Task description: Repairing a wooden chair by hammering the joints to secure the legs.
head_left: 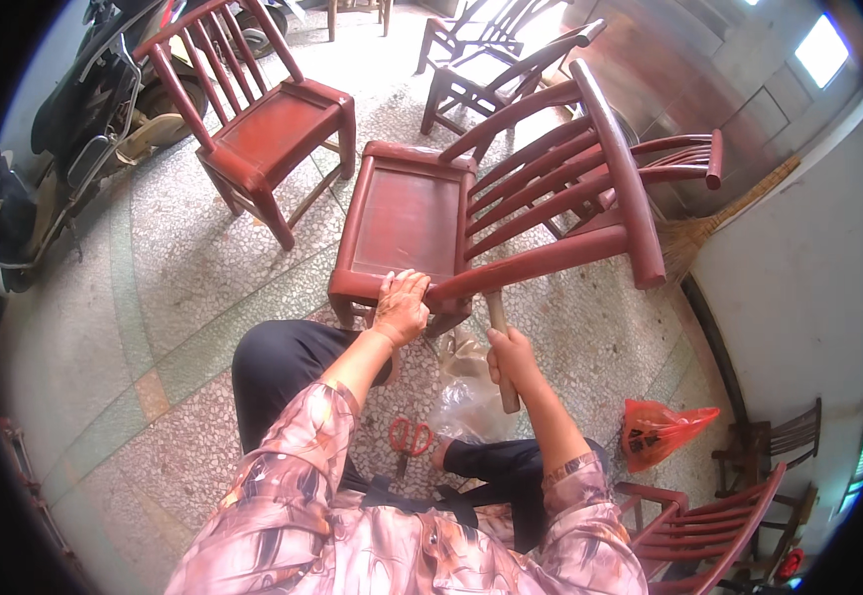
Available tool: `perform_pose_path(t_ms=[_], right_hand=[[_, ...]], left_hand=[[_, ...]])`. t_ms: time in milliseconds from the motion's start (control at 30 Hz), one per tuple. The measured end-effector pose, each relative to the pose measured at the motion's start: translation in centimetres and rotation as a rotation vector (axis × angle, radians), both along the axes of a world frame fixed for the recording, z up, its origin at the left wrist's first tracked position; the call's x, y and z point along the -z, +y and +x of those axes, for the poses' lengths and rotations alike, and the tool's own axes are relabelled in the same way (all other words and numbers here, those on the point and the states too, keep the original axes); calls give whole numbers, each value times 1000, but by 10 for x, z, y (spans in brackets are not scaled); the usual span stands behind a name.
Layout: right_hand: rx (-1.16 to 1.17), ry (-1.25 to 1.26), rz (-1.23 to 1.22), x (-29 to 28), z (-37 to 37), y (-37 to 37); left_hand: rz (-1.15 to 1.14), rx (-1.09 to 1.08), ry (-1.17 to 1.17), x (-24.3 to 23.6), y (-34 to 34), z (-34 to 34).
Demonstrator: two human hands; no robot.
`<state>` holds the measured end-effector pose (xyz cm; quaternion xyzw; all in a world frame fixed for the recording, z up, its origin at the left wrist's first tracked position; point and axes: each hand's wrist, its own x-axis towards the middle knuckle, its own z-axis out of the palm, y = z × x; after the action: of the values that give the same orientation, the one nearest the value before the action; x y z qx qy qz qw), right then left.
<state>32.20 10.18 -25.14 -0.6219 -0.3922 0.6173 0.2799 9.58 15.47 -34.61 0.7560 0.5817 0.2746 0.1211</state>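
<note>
Head view: right hand point(513, 359) closed round a wooden handle point(496, 311); left hand point(402, 309) on near side of red chair point(407, 218), cannot tell how tightly.

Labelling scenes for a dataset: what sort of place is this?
Probably a ground-floor room of a home, perhaps doubling as a workshop; can't be certain. Signs: several red wooden chairs standing about, a parked motorbike at upper left, and a straw broom by the wall.

Seemingly a home, with wooden chairs point(407, 223), parked motorbike point(79, 104), broom point(687, 243), terrazzo floor point(179, 297).
</note>
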Motion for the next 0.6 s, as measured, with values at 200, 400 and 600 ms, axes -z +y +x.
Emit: perform_pose_path(t_ms=[200,400,600], right_hand=[[82,710,-224,-5,36,-5],[56,-101,-74,26,29,-21],[-17,110,-109,-30,26,4]], left_hand=[[16,-32,39,1,-4,-8],[18,-18,28,2,1,1],[-83,31,61,-15,0,-10]])
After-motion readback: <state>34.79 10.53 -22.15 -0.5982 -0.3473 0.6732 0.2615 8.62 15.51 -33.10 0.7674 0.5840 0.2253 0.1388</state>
